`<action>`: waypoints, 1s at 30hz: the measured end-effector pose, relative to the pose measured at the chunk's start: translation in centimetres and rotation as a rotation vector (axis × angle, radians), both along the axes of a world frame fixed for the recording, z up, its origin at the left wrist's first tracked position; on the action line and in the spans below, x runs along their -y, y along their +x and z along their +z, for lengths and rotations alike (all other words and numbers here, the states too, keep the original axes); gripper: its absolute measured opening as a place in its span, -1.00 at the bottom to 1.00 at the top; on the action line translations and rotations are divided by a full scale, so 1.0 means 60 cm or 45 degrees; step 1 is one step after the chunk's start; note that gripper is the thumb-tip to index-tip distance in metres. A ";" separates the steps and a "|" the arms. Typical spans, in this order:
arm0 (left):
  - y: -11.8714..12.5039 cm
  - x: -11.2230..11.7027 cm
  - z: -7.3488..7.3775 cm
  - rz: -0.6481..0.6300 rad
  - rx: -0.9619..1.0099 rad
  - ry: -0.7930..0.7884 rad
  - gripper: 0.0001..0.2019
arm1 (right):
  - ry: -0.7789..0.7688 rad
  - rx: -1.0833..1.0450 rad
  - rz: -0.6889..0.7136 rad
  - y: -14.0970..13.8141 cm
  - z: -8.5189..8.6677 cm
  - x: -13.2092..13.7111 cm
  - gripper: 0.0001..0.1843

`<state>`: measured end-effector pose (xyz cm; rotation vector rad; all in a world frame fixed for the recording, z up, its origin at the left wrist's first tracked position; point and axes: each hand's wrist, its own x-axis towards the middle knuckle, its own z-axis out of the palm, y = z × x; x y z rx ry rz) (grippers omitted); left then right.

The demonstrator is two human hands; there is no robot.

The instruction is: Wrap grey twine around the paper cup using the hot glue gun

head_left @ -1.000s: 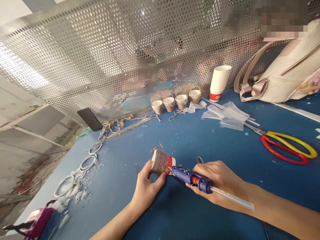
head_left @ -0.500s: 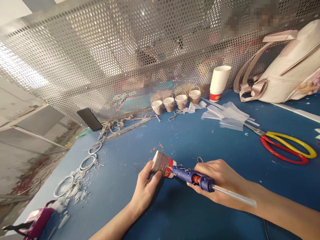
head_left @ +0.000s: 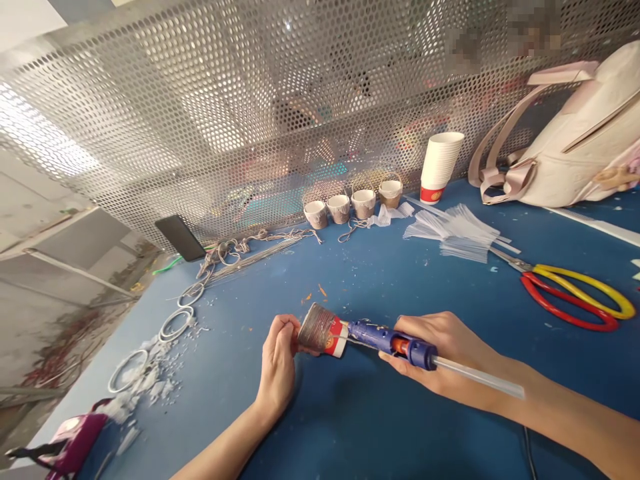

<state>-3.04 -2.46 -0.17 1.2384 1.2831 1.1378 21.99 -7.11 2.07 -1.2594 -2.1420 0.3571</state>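
My left hand (head_left: 279,363) is closed on a paper cup (head_left: 339,339) that lies tilted on its side above the table. Grey-brown cord (head_left: 319,328) is wound around the wider part of the cup, and red and white show toward its base. In my right hand (head_left: 440,353) is a blue glue gun (head_left: 385,339), with a clear glue stick (head_left: 480,378) jutting from its back. The gun's nozzle points at the red part of the cup, close to the edge of the winding. A strand of cord runs from the cup toward my right hand.
Four-sided view aside, several cord-wrapped small cups (head_left: 339,209) stand by the perforated metal screen (head_left: 240,147). Near them are stacked paper cups (head_left: 440,167), glue sticks (head_left: 463,233), scissors (head_left: 575,293) and a backpack (head_left: 570,147). Leftward lie a phone (head_left: 180,238), white rings (head_left: 177,325) and a purple object (head_left: 77,443).
My left hand has shifted its grip and turned the cup, its thumb no longer lying across the front. The glue gun has moved slightly right and up, with its nozzle still near the cup.
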 end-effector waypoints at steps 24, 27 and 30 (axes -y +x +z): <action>-0.002 0.009 -0.005 0.017 -0.109 0.041 -0.88 | -0.031 0.065 0.108 -0.012 0.015 0.003 -0.71; -0.002 0.009 -0.006 0.011 -0.124 0.057 -0.88 | -0.025 0.060 0.113 -0.012 0.014 0.003 -0.70; -0.002 0.009 -0.005 -0.001 -0.113 0.052 -0.89 | -0.083 0.064 0.102 -0.010 0.012 0.001 -0.72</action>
